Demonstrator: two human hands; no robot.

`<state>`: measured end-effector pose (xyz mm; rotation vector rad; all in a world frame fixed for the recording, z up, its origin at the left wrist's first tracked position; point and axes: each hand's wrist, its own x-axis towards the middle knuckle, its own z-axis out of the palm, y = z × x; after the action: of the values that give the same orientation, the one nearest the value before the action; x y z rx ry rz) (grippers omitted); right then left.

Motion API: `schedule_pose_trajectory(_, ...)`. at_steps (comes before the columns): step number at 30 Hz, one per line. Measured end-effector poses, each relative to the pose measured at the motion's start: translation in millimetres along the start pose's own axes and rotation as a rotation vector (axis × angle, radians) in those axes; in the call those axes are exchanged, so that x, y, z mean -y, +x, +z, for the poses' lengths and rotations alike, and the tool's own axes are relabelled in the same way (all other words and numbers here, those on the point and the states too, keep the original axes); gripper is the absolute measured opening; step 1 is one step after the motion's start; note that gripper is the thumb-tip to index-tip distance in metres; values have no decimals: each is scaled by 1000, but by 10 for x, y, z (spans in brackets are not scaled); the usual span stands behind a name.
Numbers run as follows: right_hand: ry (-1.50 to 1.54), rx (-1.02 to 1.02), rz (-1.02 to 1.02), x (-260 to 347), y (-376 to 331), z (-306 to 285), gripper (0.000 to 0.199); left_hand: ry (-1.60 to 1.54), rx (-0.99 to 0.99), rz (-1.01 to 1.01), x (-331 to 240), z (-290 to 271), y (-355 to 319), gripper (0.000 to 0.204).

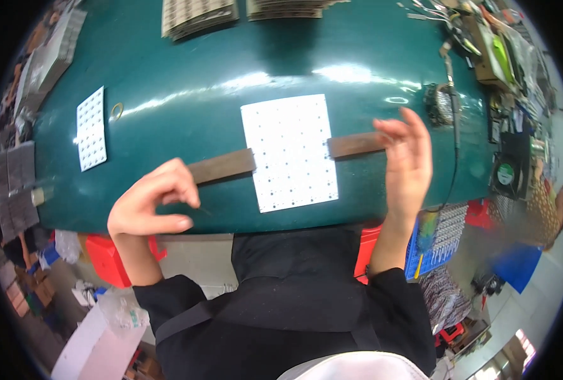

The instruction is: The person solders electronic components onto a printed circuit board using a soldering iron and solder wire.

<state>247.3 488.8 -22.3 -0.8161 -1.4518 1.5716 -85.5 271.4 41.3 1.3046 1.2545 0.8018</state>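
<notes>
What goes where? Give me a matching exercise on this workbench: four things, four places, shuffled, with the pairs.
Things:
1. large white dotted panel
2. small white dotted panel
3. brown strip
4. black cable

Places:
A. far left of the green table
B. right edge of the table
C. table centre, between left hand and right hand
D. under the large panel, sticking out both sides

Pairs: 1-C, 2-A, 3-D, 4-B

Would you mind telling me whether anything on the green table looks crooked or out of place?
The white panel sits slightly tilted across a brown strip, whose ends stick out both sides. Nothing looks spilled or damaged.
</notes>
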Motion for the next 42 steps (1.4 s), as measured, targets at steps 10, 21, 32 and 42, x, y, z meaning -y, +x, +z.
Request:
schedule_pose_trajectory(10,1336,-201,105,-280,444,-1584,35,-211,-919,85,271,90,387,18)
schedule_pose_trajectory(21,-244,-561,-226,-85,-227,-861,48,-65,-780,38,340,317,825,9)
schedule_pose_trajectory(32,-886,211,-474,45,-99,809,37,-48,-536,-45,98,594,859,14)
schedule_pose_trajectory(42,-607,212,-347,-13,-28,867,30,571,-759,117,291,318,978,13)
